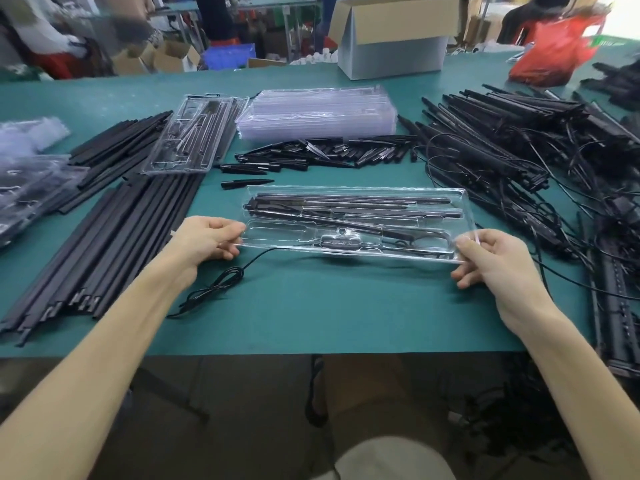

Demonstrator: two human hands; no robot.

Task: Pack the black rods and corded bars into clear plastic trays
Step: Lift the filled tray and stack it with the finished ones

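Observation:
A clear plastic tray (465,202) lies across the middle of the green table, holding black rods, a corded bar and a small controller. My left hand (207,239) grips its left end. Its right end is pinched by my right hand (491,258). A coiled black cord (221,282) trails out of the tray onto the table below my left hand. Long black rods (104,244) lie in rows at the left. Corded bars (519,150) are heaped at the right.
A stack of empty clear trays (318,112) stands at the back centre, with a filled tray (194,133) to its left. Short black spikes (311,155) are scattered behind the tray. Bagged parts (31,174) lie far left. A cardboard box (391,32) and a red bag (557,50) stand behind.

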